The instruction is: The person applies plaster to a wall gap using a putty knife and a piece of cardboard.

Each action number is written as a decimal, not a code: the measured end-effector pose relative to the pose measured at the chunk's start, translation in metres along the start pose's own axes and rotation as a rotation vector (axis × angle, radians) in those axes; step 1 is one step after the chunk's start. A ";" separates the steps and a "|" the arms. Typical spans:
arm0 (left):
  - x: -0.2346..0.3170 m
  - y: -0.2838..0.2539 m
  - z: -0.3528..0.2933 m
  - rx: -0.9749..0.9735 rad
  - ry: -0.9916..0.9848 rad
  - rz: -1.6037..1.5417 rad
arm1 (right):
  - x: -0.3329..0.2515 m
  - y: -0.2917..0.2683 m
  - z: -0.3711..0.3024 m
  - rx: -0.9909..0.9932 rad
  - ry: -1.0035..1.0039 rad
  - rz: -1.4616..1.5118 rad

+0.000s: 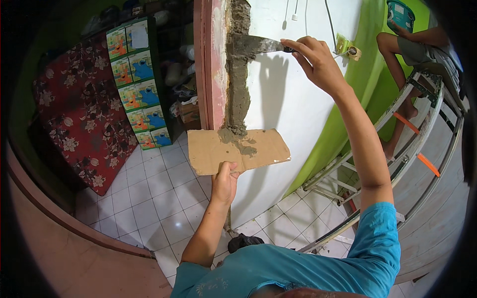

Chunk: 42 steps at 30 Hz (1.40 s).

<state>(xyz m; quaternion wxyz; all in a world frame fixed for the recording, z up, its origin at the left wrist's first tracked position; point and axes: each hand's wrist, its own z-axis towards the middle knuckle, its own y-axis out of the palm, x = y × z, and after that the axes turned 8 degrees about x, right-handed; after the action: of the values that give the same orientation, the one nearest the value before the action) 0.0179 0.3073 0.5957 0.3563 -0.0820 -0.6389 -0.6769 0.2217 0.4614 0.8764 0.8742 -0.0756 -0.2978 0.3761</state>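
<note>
My left hand (224, 184) grips the near edge of a piece of brown cardboard (208, 149), its thumb on top. Wet grey mortar (246, 148) lies on the cardboard's far side, close against the wall. My right hand (315, 62) is raised and closed around the dark handle of a putty knife (258, 45). The knife's wide, smeared blade lies across a strip of grey mortar (238, 94) that runs down the wall edge beside a pink door frame (217, 64). Part of the blade blends into the mortar.
A metal stepladder (348, 174) stands at the right, with a person (422, 54) seated on it holding a green tub (400, 19). On the left are a drawer cabinet (141, 94) and a red floral panel (82, 109). A black bag (243, 242) lies on the tiled floor.
</note>
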 end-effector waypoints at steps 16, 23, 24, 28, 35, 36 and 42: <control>0.000 0.000 0.000 0.016 0.001 -0.020 | -0.087 -0.040 0.000 -0.036 -0.104 -0.187; -0.002 -0.001 0.001 0.039 -0.001 -0.040 | -0.089 -0.045 0.015 -0.066 -0.172 -0.354; -0.002 -0.001 0.002 0.042 -0.003 -0.041 | -0.088 -0.046 0.021 -0.054 -0.184 -0.369; -0.005 -0.006 0.004 0.028 0.004 -0.047 | -0.088 -0.053 0.038 -0.014 -0.181 -0.435; -0.008 -0.009 0.005 0.031 0.034 -0.024 | -0.101 -0.056 0.032 -0.055 -0.197 -0.351; -0.008 -0.007 0.004 0.032 0.031 -0.025 | -0.099 -0.054 0.030 -0.059 -0.197 -0.351; -0.005 -0.005 0.002 0.045 0.027 -0.027 | -0.094 -0.059 0.038 -0.004 -0.171 -0.429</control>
<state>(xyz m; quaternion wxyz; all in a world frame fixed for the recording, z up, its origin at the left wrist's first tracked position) 0.0181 0.3110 0.5890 0.3574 -0.0560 -0.6502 -0.6681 0.1852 0.3507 0.8846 0.9056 0.0196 -0.3807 0.1860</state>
